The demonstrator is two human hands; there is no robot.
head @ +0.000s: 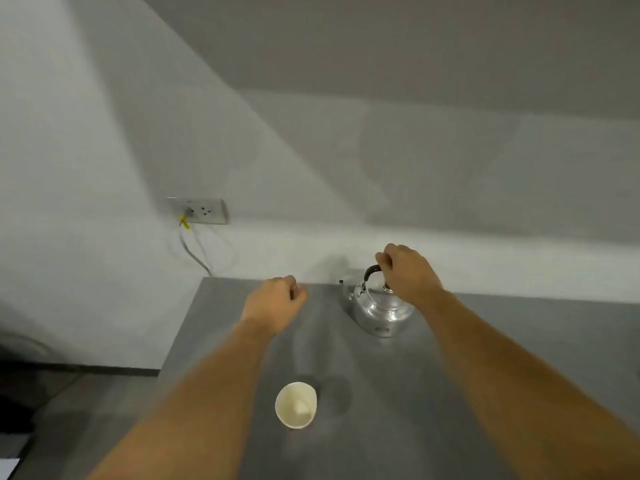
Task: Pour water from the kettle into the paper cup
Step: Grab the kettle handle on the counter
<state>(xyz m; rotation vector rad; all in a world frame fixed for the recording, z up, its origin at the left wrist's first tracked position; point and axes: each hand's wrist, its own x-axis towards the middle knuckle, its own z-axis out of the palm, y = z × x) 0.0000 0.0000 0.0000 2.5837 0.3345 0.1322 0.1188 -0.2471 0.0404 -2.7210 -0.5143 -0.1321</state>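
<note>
A shiny metal kettle [377,311] with a black handle stands near the far edge of the grey table [502,358], its spout pointing left. My right hand [407,271] is closed around the top of the kettle's handle. A white paper cup [296,405] stands upright nearer to me, left of centre, and looks empty. My left hand [277,303] hovers over the table to the left of the kettle, fingers curled in a loose fist, holding nothing.
A white wall rises just behind the table. A wall socket [204,211] with a yellow-tagged plug and a dangling white cable [197,251] sits to the back left. The table's left edge drops to a dark floor [41,393].
</note>
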